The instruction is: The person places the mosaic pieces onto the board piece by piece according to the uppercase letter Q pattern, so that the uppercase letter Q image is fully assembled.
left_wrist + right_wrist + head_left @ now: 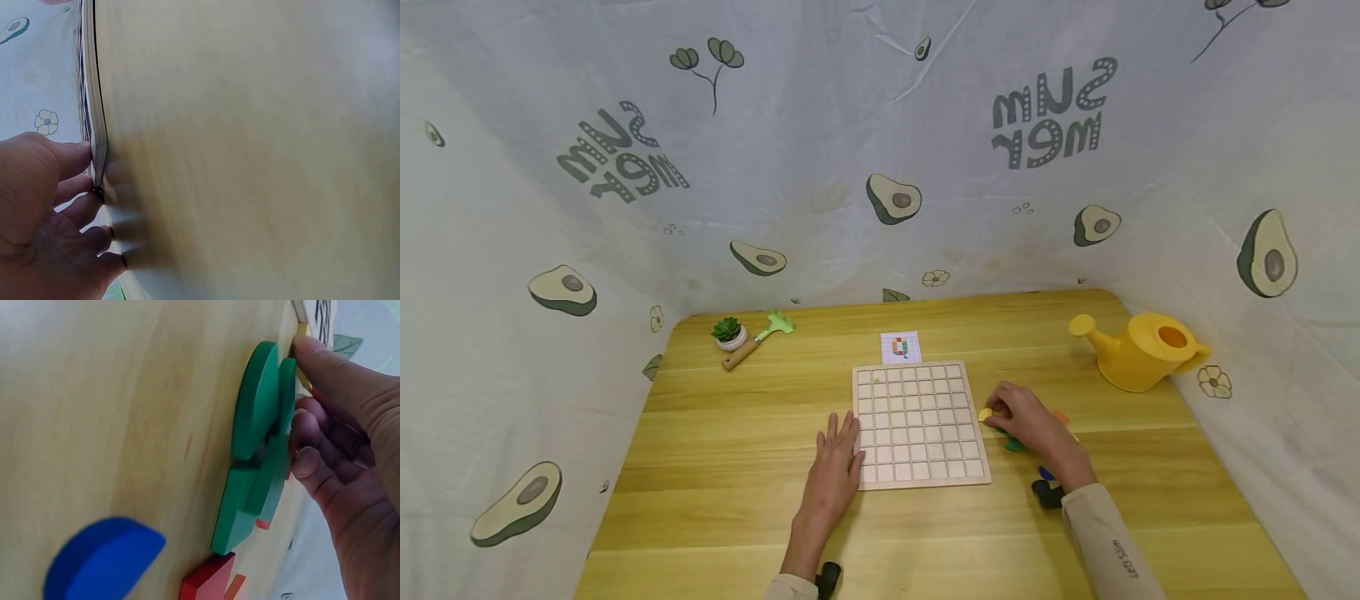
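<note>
A square wooden board [917, 425] marked with a grid lies on the table. My left hand [835, 467] rests at its left edge with fingers extended; in the left wrist view the thumb [72, 159] touches the board's side. Just off the board's right edge, my right hand [1026, 421] pinches a yellow block [984, 414] between thumb and fingertips. Under and beside that hand lie several green blocks [256, 406], a red block [206, 578] and a blue half-round block [100, 562]. The hand partly hides this pile in the head view.
A card [900, 346] with a coloured block pattern lies behind the board. At the back right stands a yellow watering can [1138, 354]. A potted succulent [727, 332] and a small green garden tool with a wooden handle [741, 355] sit at the back left.
</note>
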The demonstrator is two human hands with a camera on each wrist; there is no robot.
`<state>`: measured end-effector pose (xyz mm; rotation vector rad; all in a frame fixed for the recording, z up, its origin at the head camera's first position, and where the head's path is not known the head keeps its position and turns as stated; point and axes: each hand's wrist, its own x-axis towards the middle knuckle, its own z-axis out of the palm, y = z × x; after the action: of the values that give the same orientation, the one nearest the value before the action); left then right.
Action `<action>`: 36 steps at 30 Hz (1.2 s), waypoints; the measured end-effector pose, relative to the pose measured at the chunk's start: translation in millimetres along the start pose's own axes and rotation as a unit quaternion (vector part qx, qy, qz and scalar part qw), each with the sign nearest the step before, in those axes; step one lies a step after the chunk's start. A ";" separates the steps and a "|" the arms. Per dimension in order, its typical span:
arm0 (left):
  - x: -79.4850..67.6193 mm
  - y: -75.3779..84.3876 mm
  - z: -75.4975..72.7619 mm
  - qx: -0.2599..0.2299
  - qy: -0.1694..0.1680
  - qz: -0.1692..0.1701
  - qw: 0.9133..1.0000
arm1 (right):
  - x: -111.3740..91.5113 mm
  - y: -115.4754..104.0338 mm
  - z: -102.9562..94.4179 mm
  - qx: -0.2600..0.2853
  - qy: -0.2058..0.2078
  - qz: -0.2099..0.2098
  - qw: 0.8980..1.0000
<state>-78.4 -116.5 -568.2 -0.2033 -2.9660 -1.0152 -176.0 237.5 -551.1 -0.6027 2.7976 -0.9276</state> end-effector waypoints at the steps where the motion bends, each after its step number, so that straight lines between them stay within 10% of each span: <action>1: 0.2 0.1 -0.1 0.000 0.000 0.000 1.000 | -0.2 -0.8 -0.5 0.007 -0.002 0.007 1.000; 36: -2.4 -7.0 4.7 0.005 0.005 0.011 1.000 | -3.2 -5.7 7.7 0.007 0.016 0.032 0.999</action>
<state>-76.7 -119.4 -576.3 -0.2281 -2.9518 -0.9967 -169.3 230.4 -553.8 -0.4979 2.8185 -0.9529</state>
